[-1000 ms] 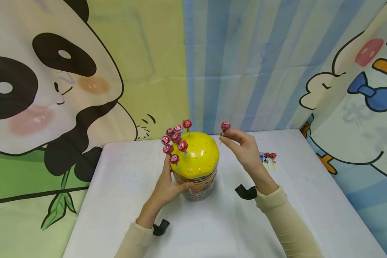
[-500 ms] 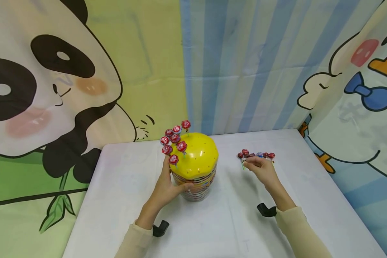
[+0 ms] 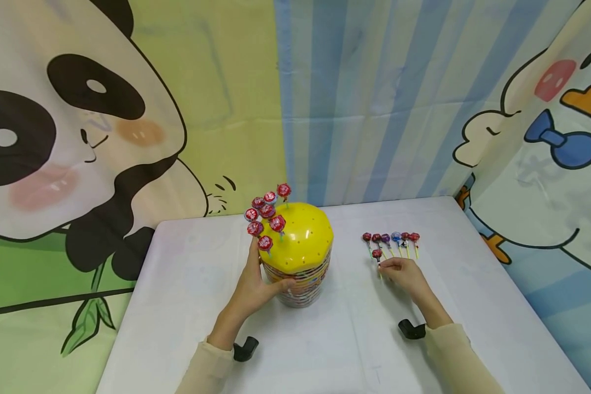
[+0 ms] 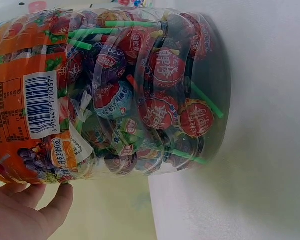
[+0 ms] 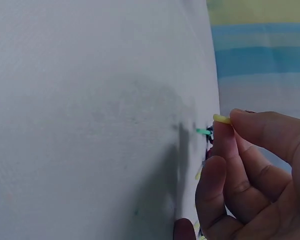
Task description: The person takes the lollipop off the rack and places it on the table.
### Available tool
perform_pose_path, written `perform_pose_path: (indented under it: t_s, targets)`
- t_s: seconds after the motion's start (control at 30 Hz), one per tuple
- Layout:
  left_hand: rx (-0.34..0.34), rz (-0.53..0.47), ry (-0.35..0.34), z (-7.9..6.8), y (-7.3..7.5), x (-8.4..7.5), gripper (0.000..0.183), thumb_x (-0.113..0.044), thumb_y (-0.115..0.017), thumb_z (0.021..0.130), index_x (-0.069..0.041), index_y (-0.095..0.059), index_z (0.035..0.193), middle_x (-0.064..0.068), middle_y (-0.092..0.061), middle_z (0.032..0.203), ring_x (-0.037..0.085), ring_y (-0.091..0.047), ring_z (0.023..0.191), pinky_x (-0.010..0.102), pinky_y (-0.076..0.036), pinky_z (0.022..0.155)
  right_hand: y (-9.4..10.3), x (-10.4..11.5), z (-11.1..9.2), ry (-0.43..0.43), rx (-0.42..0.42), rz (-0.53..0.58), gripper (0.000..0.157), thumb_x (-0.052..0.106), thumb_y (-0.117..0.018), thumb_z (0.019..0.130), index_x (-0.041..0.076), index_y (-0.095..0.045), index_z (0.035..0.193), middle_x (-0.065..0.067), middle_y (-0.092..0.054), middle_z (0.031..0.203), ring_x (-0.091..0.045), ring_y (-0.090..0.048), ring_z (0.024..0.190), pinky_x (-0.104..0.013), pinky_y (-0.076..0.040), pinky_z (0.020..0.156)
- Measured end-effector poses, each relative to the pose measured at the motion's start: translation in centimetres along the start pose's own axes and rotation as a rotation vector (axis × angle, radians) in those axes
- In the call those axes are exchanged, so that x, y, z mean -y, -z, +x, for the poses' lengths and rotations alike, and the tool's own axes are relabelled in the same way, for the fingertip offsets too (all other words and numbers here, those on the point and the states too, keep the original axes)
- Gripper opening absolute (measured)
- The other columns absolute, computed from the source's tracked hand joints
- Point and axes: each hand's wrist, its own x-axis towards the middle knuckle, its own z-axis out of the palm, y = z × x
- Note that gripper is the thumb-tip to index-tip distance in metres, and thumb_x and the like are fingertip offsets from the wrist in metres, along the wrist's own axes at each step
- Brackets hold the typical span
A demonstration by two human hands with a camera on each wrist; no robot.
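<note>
In the head view, my left hand [image 3: 256, 293] grips the side of a clear plastic jar [image 3: 302, 293] with a bulging yellow lid [image 3: 307, 238]. Small holes dot the lid, and several red-wrapped lollipops [image 3: 277, 223] stand upright along its left and back. The left wrist view shows an orange label with a barcode [image 4: 40, 105] and many lollipops inside the jar, my fingers [image 4: 57, 205] against its wall. To the right, my right hand [image 3: 407, 280] pinches a red lollipop [image 3: 376, 254] by its stick, just in front of a row of lollipops [image 3: 386, 239]. Its yellow stick end [image 5: 221, 118] pokes out between thumb and finger.
A white-covered table [image 3: 192, 306] carries everything. Behind it hang a yellow-green panda curtain [image 3: 216, 137] and a blue striped curtain [image 3: 345, 137]. The row of loose lollipops lies side by side near the table's back right, heads pointing away.
My right hand has carried the lollipop from beside the jar's lid rightward and down to the loose row, then slightly toward me. The left hand and jar stay in place.
</note>
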Motion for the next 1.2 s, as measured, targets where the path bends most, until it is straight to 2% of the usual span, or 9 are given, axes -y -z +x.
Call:
perform_pose_path:
  t_s: [0.23, 0.43, 0.67, 0.83, 1.07, 1.2]
  targets:
    - [-0.002, 0.004, 0.009, 0.1, 0.0, 0.0, 0.115, -0.049, -0.085, 0.076, -0.046, -0.003, 0.156, -0.018, -0.028, 0.157, 0.017, -0.028, 0.145, 0.064, -0.029, 0.111, -0.3, -0.3, -0.1, 0.03, -0.003, -0.182, 0.016, 0.02, -0.072, 0.093, 0.004, -0.075, 0.095, -0.003, -0.072, 0.087, -0.019, -0.061, 0.079, -0.034, -0.049, 0.066]
    - [-0.004, 0.008, 0.004, 0.3, 0.0, 0.1, 0.117, -0.048, -0.086, 0.075, -0.045, -0.003, 0.157, -0.015, -0.028, 0.158, 0.019, -0.028, 0.145, 0.064, -0.029, 0.111, -0.3, 0.2, -0.1, 0.037, -0.025, -0.249, 0.017, 0.022, -0.073, 0.09, 0.006, -0.076, 0.091, -0.001, -0.071, 0.083, -0.018, -0.059, 0.073, -0.033, -0.047, 0.061]
    - [-0.007, 0.001, 0.007, 0.1, 0.1, 0.1, 0.117, -0.048, -0.087, 0.075, -0.045, -0.003, 0.156, -0.015, -0.029, 0.157, 0.019, -0.029, 0.145, 0.065, -0.029, 0.111, -0.5, 0.4, -0.3, 0.014, 0.005, -0.255, 0.019, 0.025, -0.075, 0.09, 0.006, -0.073, 0.093, 0.001, -0.071, 0.079, -0.017, -0.061, 0.073, -0.033, -0.049, 0.063]
    - [-0.008, -0.004, 0.012, 0.1, 0.0, 0.2, 0.116, -0.049, -0.086, 0.075, -0.045, -0.004, 0.157, -0.015, -0.029, 0.157, 0.02, -0.03, 0.145, 0.067, -0.029, 0.109, -0.3, 0.7, -0.7, 0.049, -0.008, -0.278, 0.018, 0.023, -0.073, 0.091, 0.006, -0.073, 0.096, 0.001, -0.071, 0.082, -0.017, -0.062, 0.075, -0.036, -0.051, 0.065]
    - [-0.012, 0.003, 0.013, 0.2, -0.1, 0.3, 0.117, -0.049, -0.087, 0.074, -0.045, -0.004, 0.157, -0.016, -0.029, 0.157, 0.018, -0.03, 0.145, 0.065, -0.03, 0.11, 0.4, 1.7, -0.8, 0.154, -0.064, -0.263, 0.017, 0.02, -0.07, 0.094, 0.005, -0.073, 0.101, -0.005, -0.071, 0.089, -0.019, -0.063, 0.076, -0.034, -0.051, 0.062]
    - [-0.01, 0.005, 0.02, 0.1, -0.1, 0.3, 0.116, -0.049, -0.087, 0.074, -0.046, -0.005, 0.156, -0.019, -0.03, 0.156, 0.014, -0.03, 0.144, 0.063, -0.03, 0.111, 0.5, 3.2, -1.1, 0.228, -0.075, -0.193, 0.019, 0.022, -0.069, 0.096, 0.006, -0.073, 0.105, -0.006, -0.073, 0.094, -0.022, -0.066, 0.083, -0.036, -0.053, 0.064]
